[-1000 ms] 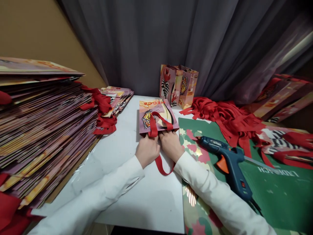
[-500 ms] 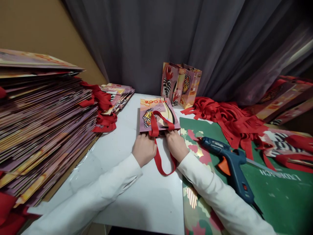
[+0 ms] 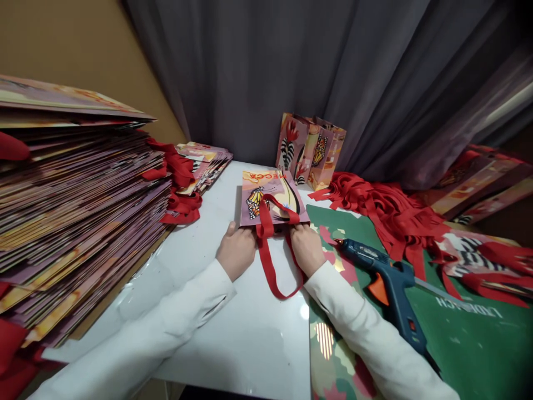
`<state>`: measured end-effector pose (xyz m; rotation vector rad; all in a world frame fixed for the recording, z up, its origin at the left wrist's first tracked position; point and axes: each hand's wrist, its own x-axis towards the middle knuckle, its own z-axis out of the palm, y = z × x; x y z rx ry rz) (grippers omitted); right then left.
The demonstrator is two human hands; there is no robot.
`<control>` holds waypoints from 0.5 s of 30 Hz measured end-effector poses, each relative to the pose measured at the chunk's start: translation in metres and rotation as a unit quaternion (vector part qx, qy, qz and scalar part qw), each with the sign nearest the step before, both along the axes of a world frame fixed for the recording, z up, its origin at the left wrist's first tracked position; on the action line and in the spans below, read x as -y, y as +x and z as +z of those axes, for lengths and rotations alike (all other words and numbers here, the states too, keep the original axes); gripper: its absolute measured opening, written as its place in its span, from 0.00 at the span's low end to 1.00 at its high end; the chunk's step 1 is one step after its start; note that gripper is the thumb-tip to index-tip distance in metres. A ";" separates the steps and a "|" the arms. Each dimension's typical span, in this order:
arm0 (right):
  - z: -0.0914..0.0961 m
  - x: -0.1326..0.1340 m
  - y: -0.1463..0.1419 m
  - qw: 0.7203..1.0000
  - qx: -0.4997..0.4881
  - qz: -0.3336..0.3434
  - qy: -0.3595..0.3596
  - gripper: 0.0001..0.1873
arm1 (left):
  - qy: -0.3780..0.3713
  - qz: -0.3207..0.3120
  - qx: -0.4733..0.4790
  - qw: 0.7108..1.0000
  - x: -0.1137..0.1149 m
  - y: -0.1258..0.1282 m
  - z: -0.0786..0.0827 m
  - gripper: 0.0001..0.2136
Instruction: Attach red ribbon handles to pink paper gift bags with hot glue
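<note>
A small paper gift bag (image 3: 272, 182) printed with a butterfly and MECCA lettering lies on the white table, its mouth toward me. One red ribbon handle (image 3: 267, 214) loops over its upper face, and the other ribbon handle (image 3: 272, 275) hangs out onto the table. My left hand (image 3: 236, 253) grips the left side of the mouth, fingers tucked inside and thumb outside. At the right side, my right hand (image 3: 308, 250) has its fingertips in the opening, closed on the edge. Fingertips of both hands are hidden by the bag.
A tall stack of flat bags (image 3: 91, 211) rises on the left. Upright bags (image 3: 297, 141) stand at the back, before a grey curtain (image 3: 250, 72). Red ribbons (image 3: 375, 205) are heaped at right. A blue glue gun (image 3: 395, 283) lies on a green sheet (image 3: 466, 344).
My left hand has shifted slightly left along the bag's mouth, its thumb now showing outside. My right hand stays at the right edge. The whole view has shifted a little.
</note>
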<state>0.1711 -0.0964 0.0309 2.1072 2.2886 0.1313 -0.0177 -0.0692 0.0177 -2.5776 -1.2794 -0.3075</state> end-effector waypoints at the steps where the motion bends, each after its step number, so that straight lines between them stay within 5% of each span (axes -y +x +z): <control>1: 0.000 -0.001 0.002 1.000 0.006 0.009 0.009 0.15 | 0.009 -0.001 0.002 1.000 -0.002 -0.002 0.000 0.09; 7: 0.000 -0.003 0.011 0.985 0.045 0.088 0.140 0.13 | 0.150 -0.032 0.042 0.987 -0.020 -0.017 0.010 0.08; 15: 0.014 -0.010 0.019 0.936 0.068 0.132 0.318 0.07 | 0.284 -0.159 0.074 0.943 -0.026 -0.041 0.045 0.12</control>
